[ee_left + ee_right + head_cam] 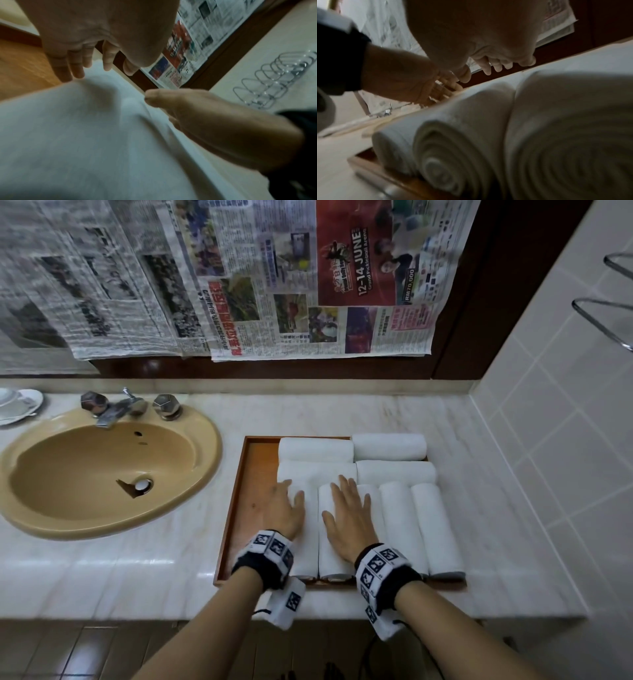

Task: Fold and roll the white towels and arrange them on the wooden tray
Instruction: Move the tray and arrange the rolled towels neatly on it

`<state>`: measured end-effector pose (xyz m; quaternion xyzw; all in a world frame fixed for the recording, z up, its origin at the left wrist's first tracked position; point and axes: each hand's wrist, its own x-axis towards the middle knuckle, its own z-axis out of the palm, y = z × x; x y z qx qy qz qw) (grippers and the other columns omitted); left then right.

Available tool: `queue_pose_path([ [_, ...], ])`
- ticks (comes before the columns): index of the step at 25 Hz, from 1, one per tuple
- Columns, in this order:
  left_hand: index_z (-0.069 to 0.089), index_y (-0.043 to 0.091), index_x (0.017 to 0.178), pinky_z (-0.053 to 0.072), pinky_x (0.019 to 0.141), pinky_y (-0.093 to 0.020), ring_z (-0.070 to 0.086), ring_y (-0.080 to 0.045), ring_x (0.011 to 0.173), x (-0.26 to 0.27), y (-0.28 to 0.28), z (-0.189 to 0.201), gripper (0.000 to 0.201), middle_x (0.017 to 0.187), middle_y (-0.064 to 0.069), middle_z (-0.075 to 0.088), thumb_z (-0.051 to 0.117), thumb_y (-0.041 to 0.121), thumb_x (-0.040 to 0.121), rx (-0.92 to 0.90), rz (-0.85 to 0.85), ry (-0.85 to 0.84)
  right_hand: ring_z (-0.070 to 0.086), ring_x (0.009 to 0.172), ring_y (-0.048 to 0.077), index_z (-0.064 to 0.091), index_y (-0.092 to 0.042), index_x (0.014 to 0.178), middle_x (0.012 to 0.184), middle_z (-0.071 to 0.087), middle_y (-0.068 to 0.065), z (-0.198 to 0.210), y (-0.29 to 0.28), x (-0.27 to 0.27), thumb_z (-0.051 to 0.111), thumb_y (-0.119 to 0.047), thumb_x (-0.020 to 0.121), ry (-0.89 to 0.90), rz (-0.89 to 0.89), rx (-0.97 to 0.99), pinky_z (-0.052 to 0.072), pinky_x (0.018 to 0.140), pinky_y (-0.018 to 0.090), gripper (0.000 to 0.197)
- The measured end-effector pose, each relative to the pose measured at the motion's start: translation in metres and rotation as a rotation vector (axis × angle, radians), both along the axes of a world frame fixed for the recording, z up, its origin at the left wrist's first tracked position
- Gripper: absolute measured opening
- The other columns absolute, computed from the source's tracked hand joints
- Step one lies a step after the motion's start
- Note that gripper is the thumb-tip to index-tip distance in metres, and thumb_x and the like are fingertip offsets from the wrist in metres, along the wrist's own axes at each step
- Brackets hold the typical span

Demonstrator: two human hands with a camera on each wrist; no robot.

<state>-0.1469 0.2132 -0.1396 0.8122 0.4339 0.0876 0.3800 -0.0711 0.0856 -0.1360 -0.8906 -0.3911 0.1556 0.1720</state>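
A wooden tray [254, 474] lies on the marble counter with several rolled white towels in it. Two pairs lie crosswise at the back [388, 446]; the front row runs lengthwise [435, 529]. My left hand [287, 508] lies flat, fingers straight, on the leftmost front roll [306, 546]. My right hand [349, 518] rests flat on the roll beside it [330, 556] and its right neighbour. In the left wrist view straight fingers [77, 66] touch white cloth [85, 135]. The right wrist view shows the spiral roll ends [445, 162] and my left hand [402, 81].
A beige sink [102, 474] with a chrome tap [113, 407] lies to the left of the tray. Newspaper sheets [274, 285] hang over the back wall. A tiled wall [565, 405] with a wire rack [609, 302] closes the right side. The counter's front edge [137, 616] is near.
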Motion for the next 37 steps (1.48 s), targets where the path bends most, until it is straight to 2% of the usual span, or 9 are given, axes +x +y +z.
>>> queue_pose_path([
  [8, 0.009, 0.007, 0.153, 0.017, 0.118, -0.036, 0.013, -0.031, 0.146, 0.001, -0.031, -0.037, 0.064, 0.160, -0.017, 0.009, 0.043, 0.022, 0.101, 0.004, -0.079, -0.017, -0.007, 0.149, 0.022, -0.002, -0.006, 0.154, 0.161, -0.011, 0.011, -0.028, -0.003, -0.003, 0.023, -0.039, 0.103, -0.217, 0.122, -0.211, -0.011, 0.117, 0.051, 0.065],
  [12, 0.005, 0.006, 0.153, 0.012, 0.116, -0.027, 0.010, -0.025, 0.148, 0.001, -0.031, -0.047, 0.062, 0.161, -0.014, 0.006, 0.037, 0.022, 0.103, 0.044, -0.090, -0.029, 0.005, 0.149, 0.025, 0.010, -0.003, 0.153, 0.161, 0.000, 0.014, -0.036, -0.002, -0.005, 0.029, -0.038, 0.101, -0.291, 0.108, -0.180, -0.005, 0.116, 0.056, 0.065],
  [18, 0.004, 0.005, 0.154, 0.006, 0.115, -0.021, 0.007, -0.020, 0.149, -0.002, -0.027, -0.052, 0.061, 0.162, -0.010, 0.004, 0.035, 0.022, 0.103, 0.018, -0.090, -0.041, -0.004, 0.149, 0.025, 0.002, -0.004, 0.153, 0.161, -0.008, 0.014, -0.038, 0.002, -0.007, 0.026, -0.037, 0.101, -0.249, 0.102, -0.198, -0.004, 0.119, 0.052, 0.066],
  [22, -0.010, 0.006, 0.152, -0.008, 0.116, -0.020, -0.014, -0.016, 0.148, -0.011, -0.021, -0.050, 0.065, 0.159, -0.006, -0.019, 0.031, 0.024, 0.105, 0.008, -0.256, -0.059, -0.011, 0.148, 0.029, -0.002, 0.002, 0.151, 0.159, -0.015, 0.018, -0.033, 0.002, -0.003, 0.030, -0.016, 0.102, -0.100, 0.159, -0.125, 0.006, 0.121, 0.042, 0.061],
  [26, -0.006, 0.011, 0.154, -0.008, 0.115, -0.018, -0.013, -0.004, 0.143, -0.012, -0.027, -0.052, 0.062, 0.161, -0.001, -0.013, 0.030, 0.022, 0.104, 0.068, -0.247, -0.069, -0.009, 0.148, 0.033, 0.000, 0.007, 0.149, 0.158, -0.012, 0.023, -0.037, 0.001, -0.001, 0.033, 0.000, 0.097, -0.090, 0.185, -0.084, 0.008, 0.122, 0.040, 0.062],
  [29, -0.005, 0.011, 0.154, -0.006, 0.116, -0.020, -0.012, -0.004, 0.143, -0.010, -0.031, -0.054, 0.063, 0.162, -0.003, -0.011, 0.031, 0.022, 0.104, 0.096, -0.216, -0.053, -0.008, 0.148, 0.034, -0.001, 0.007, 0.149, 0.157, -0.013, 0.024, -0.042, 0.003, -0.004, 0.034, -0.001, 0.096, -0.132, 0.174, -0.115, 0.004, 0.122, 0.039, 0.065],
  [32, -0.007, 0.010, 0.154, -0.003, 0.119, -0.026, -0.010, -0.015, 0.148, -0.010, -0.029, -0.049, 0.064, 0.161, -0.005, -0.013, 0.030, 0.023, 0.104, 0.078, -0.250, 0.007, -0.012, 0.148, 0.032, -0.005, 0.006, 0.149, 0.157, -0.017, 0.022, -0.036, 0.003, -0.003, 0.031, -0.001, 0.098, -0.091, 0.203, -0.141, 0.002, 0.122, 0.038, 0.063],
  [35, -0.014, 0.016, 0.153, -0.004, 0.120, -0.042, -0.019, -0.018, 0.147, -0.010, -0.027, -0.037, 0.065, 0.158, 0.000, -0.026, 0.025, 0.033, 0.104, 0.123, -0.291, 0.121, -0.005, 0.149, 0.025, 0.006, 0.002, 0.152, 0.161, -0.007, 0.015, -0.023, -0.009, 0.018, 0.030, 0.002, 0.098, -0.056, 0.185, -0.022, -0.007, 0.120, 0.031, 0.059],
  [37, -0.014, 0.025, 0.153, -0.009, 0.117, -0.045, -0.027, -0.016, 0.144, -0.006, -0.031, -0.029, 0.063, 0.156, 0.005, -0.030, 0.020, 0.041, 0.103, 0.225, -0.370, 0.160, -0.002, 0.149, 0.026, 0.012, 0.000, 0.152, 0.161, -0.003, 0.014, -0.023, -0.024, 0.033, 0.031, -0.001, 0.098, -0.163, 0.097, -0.011, -0.003, 0.121, 0.038, 0.057],
])
